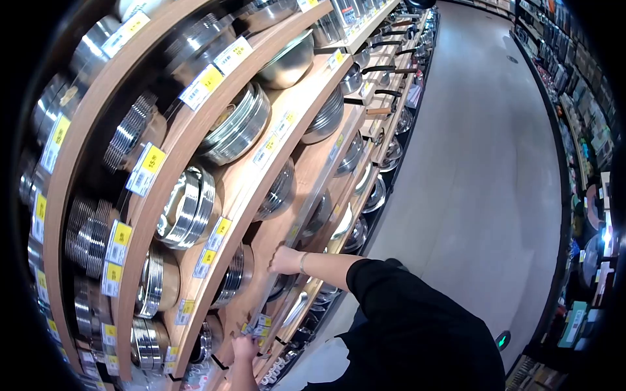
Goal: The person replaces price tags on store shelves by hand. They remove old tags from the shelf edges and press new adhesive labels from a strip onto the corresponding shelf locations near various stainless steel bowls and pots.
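Note:
My right hand (285,259), with a thin bracelet at the wrist and a black sleeve up the arm, rests with fingers curled on the front edge strip (262,293) of a lower wooden shelf. Behind it a metal bowl (282,285) is partly hidden. Further down the same edge, my left hand (244,347) has its fingers drawn together beside small yellow and white price tags (263,324). What its fingertips hold is too small to tell. Stacked steel basins (233,277) stand on the shelf above.
Tilted shelves (228,212) with stacked metal bowls (238,124) and price labels fill the left. Pans (378,68) with dark handles line the far shelves. A grey aisle floor (469,150) runs at the right, bordered by another stocked shelf (577,130).

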`<state>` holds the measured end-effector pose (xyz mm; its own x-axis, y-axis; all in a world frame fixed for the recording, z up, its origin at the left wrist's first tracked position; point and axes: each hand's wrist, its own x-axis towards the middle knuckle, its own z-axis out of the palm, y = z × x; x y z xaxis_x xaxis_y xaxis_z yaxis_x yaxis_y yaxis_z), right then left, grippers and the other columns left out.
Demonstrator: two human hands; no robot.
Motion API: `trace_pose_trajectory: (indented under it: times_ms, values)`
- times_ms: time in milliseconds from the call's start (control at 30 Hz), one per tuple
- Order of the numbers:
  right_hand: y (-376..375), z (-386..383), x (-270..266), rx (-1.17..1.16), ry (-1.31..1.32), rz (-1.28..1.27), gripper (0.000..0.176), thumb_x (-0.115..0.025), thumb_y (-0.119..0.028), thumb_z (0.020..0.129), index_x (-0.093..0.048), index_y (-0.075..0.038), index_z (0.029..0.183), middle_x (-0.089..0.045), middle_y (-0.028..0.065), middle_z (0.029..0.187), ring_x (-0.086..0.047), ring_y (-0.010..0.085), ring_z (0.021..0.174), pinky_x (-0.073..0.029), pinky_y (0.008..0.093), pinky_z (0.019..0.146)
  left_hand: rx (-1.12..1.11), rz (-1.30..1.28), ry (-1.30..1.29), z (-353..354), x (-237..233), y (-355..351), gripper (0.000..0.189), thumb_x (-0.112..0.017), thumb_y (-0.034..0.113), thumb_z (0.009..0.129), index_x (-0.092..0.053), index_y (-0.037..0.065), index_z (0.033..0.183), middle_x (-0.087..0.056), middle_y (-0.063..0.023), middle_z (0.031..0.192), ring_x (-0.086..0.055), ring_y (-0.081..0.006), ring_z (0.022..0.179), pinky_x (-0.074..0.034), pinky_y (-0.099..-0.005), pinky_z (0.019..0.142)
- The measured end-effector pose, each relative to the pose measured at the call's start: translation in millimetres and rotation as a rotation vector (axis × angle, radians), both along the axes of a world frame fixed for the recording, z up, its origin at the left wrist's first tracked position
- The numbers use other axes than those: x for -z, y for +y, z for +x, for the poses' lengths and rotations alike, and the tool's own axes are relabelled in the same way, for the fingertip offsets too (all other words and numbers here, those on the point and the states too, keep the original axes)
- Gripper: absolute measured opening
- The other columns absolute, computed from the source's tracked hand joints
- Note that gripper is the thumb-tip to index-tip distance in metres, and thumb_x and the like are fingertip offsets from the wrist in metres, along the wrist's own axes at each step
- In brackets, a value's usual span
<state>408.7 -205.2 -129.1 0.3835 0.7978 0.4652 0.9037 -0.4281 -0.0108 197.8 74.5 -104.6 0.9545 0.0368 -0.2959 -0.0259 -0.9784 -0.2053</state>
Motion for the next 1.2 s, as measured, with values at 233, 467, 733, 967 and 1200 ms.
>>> trace_pose_trajectory:
  times_ms: [233, 467, 733, 967, 1200]
  values:
    - [-12.5, 36.8, 16.7, -0.037, 0.087, 0.087, 0.007, -0.046, -0.015, 0.069, -0.052, -0.012, 0.07, -0.056, 0.0015, 0.063, -0.057, 0.021, 0.064, -0.044, 0.0321, 0.055, 0.029, 0.061, 0.06, 43.4, 25.3, 1.1, 0.026, -0.056, 0.031, 0.068, -0.06, 0.006, 0.073, -0.058, -0.0162, 0.067, -0.057, -0.0301, 0.067, -0.03, -0.0461, 0.086]
    - [-21.2, 58.5, 5.2, 0.001, 0.125, -0.038, 0.005, -0.047, -0.015, 0.069, -0.051, -0.011, 0.069, -0.056, 0.0026, 0.068, -0.057, 0.0217, 0.067, -0.043, 0.0324, 0.055, 0.07, -0.13, -0.222, 58.1, 44.5, 0.3, 0.027, -0.059, 0.025, 0.067, -0.057, -0.002, 0.067, -0.057, -0.0178, 0.063, -0.055, -0.0325, 0.063, -0.034, -0.0412, 0.08]
    - [-24.4, 76.3, 12.3, 0.016, 0.128, -0.05, 0.009, -0.047, -0.015, 0.071, -0.055, -0.016, 0.075, -0.058, 0.0011, 0.07, -0.058, 0.0196, 0.066, -0.042, 0.0312, 0.054, 0.081, -0.096, -0.288, 66.0, 37.1, -13.7, 0.024, -0.062, 0.022, 0.063, -0.056, -0.001, 0.065, -0.056, -0.0206, 0.069, -0.053, -0.0349, 0.071, -0.034, -0.0423, 0.08]
    - [-29.7, 66.7, 9.7, 0.056, 0.169, -0.018, 0.005, -0.048, -0.012, 0.069, -0.053, -0.013, 0.07, -0.057, 0.0019, 0.068, -0.058, 0.0202, 0.067, -0.043, 0.0315, 0.053, -0.042, -0.257, -0.265, 56.1, 35.1, -10.8, 0.028, -0.065, 0.024, 0.062, -0.056, -0.002, 0.07, -0.056, -0.0212, 0.077, -0.047, -0.0369, 0.085, -0.032, -0.0424, 0.084]
    - [-28.9, 64.7, 17.7, 0.056, 0.194, -0.042, 0.005, -0.049, -0.013, 0.069, -0.053, -0.013, 0.071, -0.058, 0.001, 0.072, -0.057, 0.02, 0.069, -0.043, 0.0311, 0.055, 0.0, -0.253, -0.352, 49.0, 39.7, -3.4, 0.025, -0.065, 0.021, 0.063, -0.056, -0.002, 0.069, -0.057, -0.0172, 0.078, -0.05, -0.0326, 0.08, -0.029, -0.043, 0.086]
